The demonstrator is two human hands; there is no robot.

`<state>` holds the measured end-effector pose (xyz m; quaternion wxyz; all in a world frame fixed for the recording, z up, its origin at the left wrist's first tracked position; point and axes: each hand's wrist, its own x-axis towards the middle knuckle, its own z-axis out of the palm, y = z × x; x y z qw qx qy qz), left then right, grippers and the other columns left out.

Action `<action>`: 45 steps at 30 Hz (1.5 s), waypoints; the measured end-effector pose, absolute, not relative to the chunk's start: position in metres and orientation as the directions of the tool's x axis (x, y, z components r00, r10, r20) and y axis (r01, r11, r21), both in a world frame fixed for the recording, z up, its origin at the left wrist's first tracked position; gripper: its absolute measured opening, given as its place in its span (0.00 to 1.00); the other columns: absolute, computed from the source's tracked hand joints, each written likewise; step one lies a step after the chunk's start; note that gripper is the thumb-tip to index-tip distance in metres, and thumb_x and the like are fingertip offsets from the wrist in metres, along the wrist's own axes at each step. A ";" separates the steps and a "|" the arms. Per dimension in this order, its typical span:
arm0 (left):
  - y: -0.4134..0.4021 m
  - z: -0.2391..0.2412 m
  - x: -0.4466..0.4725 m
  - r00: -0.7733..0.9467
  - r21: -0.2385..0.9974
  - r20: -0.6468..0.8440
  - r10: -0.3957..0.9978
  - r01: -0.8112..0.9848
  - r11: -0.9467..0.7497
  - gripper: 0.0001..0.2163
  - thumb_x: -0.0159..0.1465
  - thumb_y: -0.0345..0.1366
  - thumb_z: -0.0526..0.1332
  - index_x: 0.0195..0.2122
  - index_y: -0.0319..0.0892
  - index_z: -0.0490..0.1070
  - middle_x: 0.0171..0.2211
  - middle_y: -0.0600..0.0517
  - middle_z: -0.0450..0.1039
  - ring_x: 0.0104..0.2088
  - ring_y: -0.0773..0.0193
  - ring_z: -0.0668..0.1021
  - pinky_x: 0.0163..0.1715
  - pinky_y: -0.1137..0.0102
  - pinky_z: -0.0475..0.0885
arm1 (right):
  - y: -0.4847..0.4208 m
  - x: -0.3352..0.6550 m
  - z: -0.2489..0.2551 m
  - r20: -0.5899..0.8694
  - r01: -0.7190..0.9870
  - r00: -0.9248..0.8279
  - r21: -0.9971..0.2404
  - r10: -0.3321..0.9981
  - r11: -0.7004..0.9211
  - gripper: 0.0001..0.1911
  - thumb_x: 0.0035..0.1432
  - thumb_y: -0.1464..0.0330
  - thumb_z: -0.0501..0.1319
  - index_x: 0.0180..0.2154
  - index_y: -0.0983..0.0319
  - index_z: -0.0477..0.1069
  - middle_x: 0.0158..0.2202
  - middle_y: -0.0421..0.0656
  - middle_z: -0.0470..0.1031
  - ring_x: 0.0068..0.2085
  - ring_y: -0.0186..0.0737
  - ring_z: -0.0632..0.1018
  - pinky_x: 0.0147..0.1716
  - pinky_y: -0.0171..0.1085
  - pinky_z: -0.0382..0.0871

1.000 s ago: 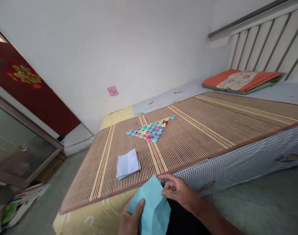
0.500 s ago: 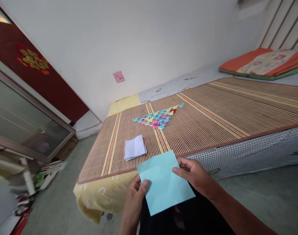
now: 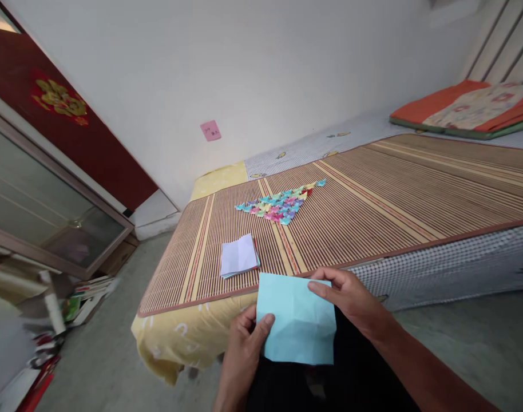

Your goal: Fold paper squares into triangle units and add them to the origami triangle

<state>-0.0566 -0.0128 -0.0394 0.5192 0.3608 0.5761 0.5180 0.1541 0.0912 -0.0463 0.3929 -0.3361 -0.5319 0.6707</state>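
Note:
A light blue square sheet of paper (image 3: 298, 320) with faint crease lines is held up over my lap, in front of the bed's edge. My left hand (image 3: 249, 337) pinches its left side, thumb on top and fingers behind. At its upper right corner my right hand (image 3: 341, 292) grips it between thumb and fingers. Beyond the sheet, a small stack of paper squares (image 3: 239, 257) with a pale lilac one on top lies on the bed mat. Farther back sits a triangular arrangement of small folded paper pieces (image 3: 282, 205) in several colours.
The striped mat (image 3: 373, 200) covers the bed, with a yellow cloth (image 3: 184, 332) hanging at the near corner. A folded orange quilt (image 3: 467, 109) lies at the far right. A pink note (image 3: 210, 130) is on the wall. Books (image 3: 87, 297) lie on the floor at left.
The blue sheet has turned in my hands, its top edge now nearly level, and its creases show more. Both hands still hold it. The view has shifted slightly.

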 end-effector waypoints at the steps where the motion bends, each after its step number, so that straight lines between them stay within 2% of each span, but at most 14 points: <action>1: -0.013 -0.039 -0.058 -0.222 0.972 -0.222 0.949 -0.129 0.197 0.17 0.56 0.49 0.71 0.32 0.38 0.78 0.24 0.53 0.74 0.24 0.66 0.72 0.27 0.72 0.67 | 0.092 0.154 -0.048 -0.032 -0.165 -0.457 -0.979 0.889 -0.120 0.17 0.54 0.55 0.70 0.29 0.62 0.73 0.29 0.41 0.74 0.29 0.37 0.73 0.28 0.35 0.66; 4: -0.015 -0.041 -0.063 -0.243 0.972 -0.223 0.944 -0.133 0.195 0.17 0.54 0.49 0.73 0.28 0.39 0.74 0.22 0.55 0.70 0.23 0.69 0.68 0.25 0.75 0.63 | 0.093 0.154 -0.052 -0.039 -0.152 -0.391 -0.983 0.920 -0.106 0.18 0.53 0.54 0.70 0.28 0.62 0.73 0.26 0.40 0.73 0.26 0.35 0.72 0.25 0.34 0.65; 8: -0.019 -0.045 -0.069 -0.220 0.978 -0.207 0.953 -0.084 0.193 0.16 0.53 0.47 0.74 0.28 0.39 0.75 0.23 0.54 0.71 0.27 0.66 0.70 0.30 0.73 0.64 | 0.092 0.156 -0.050 -0.039 -0.126 -0.311 -0.989 0.950 -0.082 0.16 0.56 0.55 0.69 0.31 0.61 0.75 0.25 0.39 0.73 0.25 0.36 0.72 0.24 0.34 0.67; 13: -0.021 -0.050 -0.073 -0.283 0.979 -0.199 0.938 -0.110 0.174 0.13 0.61 0.44 0.70 0.30 0.41 0.72 0.13 0.60 0.66 0.18 0.72 0.61 0.25 0.75 0.59 | 0.091 0.158 -0.048 0.019 -0.160 -0.292 -0.987 0.956 -0.029 0.14 0.57 0.57 0.69 0.35 0.61 0.76 0.30 0.41 0.77 0.29 0.37 0.76 0.28 0.35 0.71; 15: -0.019 -0.050 -0.073 -0.306 0.978 -0.195 0.932 -0.130 0.161 0.12 0.61 0.43 0.70 0.32 0.40 0.73 0.17 0.56 0.74 0.19 0.72 0.66 0.25 0.76 0.61 | 0.090 0.159 -0.050 0.043 -0.133 -0.285 -0.991 0.958 0.005 0.13 0.57 0.58 0.69 0.37 0.60 0.77 0.31 0.42 0.78 0.31 0.39 0.78 0.29 0.35 0.73; 17: -0.018 -0.048 -0.072 -0.324 0.978 -0.179 0.929 -0.161 0.132 0.12 0.58 0.42 0.72 0.34 0.40 0.75 0.27 0.50 0.81 0.27 0.68 0.75 0.32 0.74 0.68 | 0.089 0.159 -0.052 0.058 -0.109 -0.286 -0.994 0.956 0.027 0.13 0.58 0.59 0.69 0.40 0.60 0.78 0.33 0.43 0.80 0.34 0.41 0.80 0.32 0.36 0.74; 20: -0.017 -0.047 -0.067 -0.358 0.969 -0.144 0.923 -0.241 0.058 0.13 0.56 0.41 0.74 0.37 0.39 0.77 0.33 0.49 0.82 0.37 0.62 0.79 0.43 0.69 0.72 | 0.087 0.160 -0.054 0.068 -0.070 -0.295 -0.996 0.953 0.050 0.14 0.58 0.59 0.68 0.43 0.60 0.78 0.37 0.45 0.81 0.38 0.45 0.81 0.35 0.39 0.75; 26: -0.017 -0.047 -0.059 -0.418 0.916 -0.159 0.894 -0.401 -0.025 0.11 0.56 0.38 0.74 0.29 0.41 0.73 0.28 0.54 0.77 0.29 0.68 0.76 0.33 0.73 0.71 | 0.085 0.161 -0.057 0.079 -0.002 -0.294 -0.997 0.953 0.082 0.12 0.59 0.60 0.67 0.43 0.59 0.78 0.39 0.45 0.80 0.40 0.46 0.80 0.39 0.41 0.74; 29: -0.016 -0.045 -0.056 -0.502 0.925 -0.116 0.857 -0.369 -0.091 0.12 0.54 0.38 0.75 0.29 0.40 0.73 0.37 0.50 0.80 0.33 0.66 0.78 0.36 0.72 0.73 | 0.083 0.158 -0.057 0.027 -0.053 -0.353 -0.999 0.935 0.009 0.11 0.58 0.60 0.69 0.40 0.59 0.77 0.36 0.43 0.79 0.37 0.43 0.78 0.37 0.40 0.73; 32: -0.014 -0.044 -0.055 -0.580 0.932 -0.075 0.811 -0.330 -0.150 0.13 0.52 0.37 0.76 0.28 0.39 0.72 0.41 0.49 0.80 0.38 0.63 0.80 0.40 0.70 0.75 | 0.079 0.152 -0.058 -0.080 -0.155 -0.443 -0.974 0.893 -0.164 0.12 0.54 0.59 0.70 0.33 0.59 0.75 0.30 0.40 0.75 0.31 0.39 0.75 0.32 0.38 0.70; 36: -0.014 -0.046 -0.054 -0.607 0.939 -0.063 0.792 -0.304 -0.159 0.15 0.51 0.38 0.77 0.28 0.40 0.72 0.31 0.53 0.78 0.31 0.67 0.78 0.35 0.74 0.74 | 0.076 0.144 -0.062 -0.192 -0.254 -0.503 -0.899 0.843 -0.357 0.15 0.52 0.58 0.72 0.28 0.60 0.71 0.33 0.40 0.76 0.33 0.39 0.76 0.35 0.37 0.70; 41: -0.016 -0.052 -0.056 -0.620 0.950 -0.062 0.782 -0.277 -0.144 0.17 0.51 0.39 0.77 0.32 0.41 0.71 0.23 0.55 0.77 0.26 0.70 0.76 0.32 0.77 0.72 | 0.076 0.142 -0.069 -0.242 -0.246 -0.569 -0.862 0.786 -0.444 0.17 0.51 0.58 0.74 0.28 0.60 0.71 0.29 0.39 0.76 0.35 0.39 0.77 0.39 0.37 0.70; 43: -0.015 -0.054 -0.057 -0.630 0.946 -0.059 0.774 -0.284 -0.159 0.18 0.50 0.37 0.77 0.38 0.42 0.72 0.24 0.55 0.77 0.26 0.70 0.77 0.33 0.77 0.72 | 0.074 0.141 -0.069 -0.235 -0.257 -0.576 -0.857 0.783 -0.447 0.17 0.50 0.58 0.74 0.28 0.60 0.70 0.28 0.38 0.75 0.34 0.39 0.77 0.38 0.37 0.70; 45: -0.014 -0.053 -0.058 -0.651 0.939 -0.053 0.757 -0.291 -0.185 0.25 0.50 0.36 0.78 0.47 0.43 0.72 0.25 0.56 0.77 0.26 0.70 0.77 0.34 0.76 0.73 | 0.073 0.140 -0.067 -0.207 -0.280 -0.559 -0.864 0.803 -0.419 0.17 0.50 0.60 0.74 0.26 0.60 0.69 0.32 0.40 0.78 0.37 0.41 0.78 0.40 0.39 0.71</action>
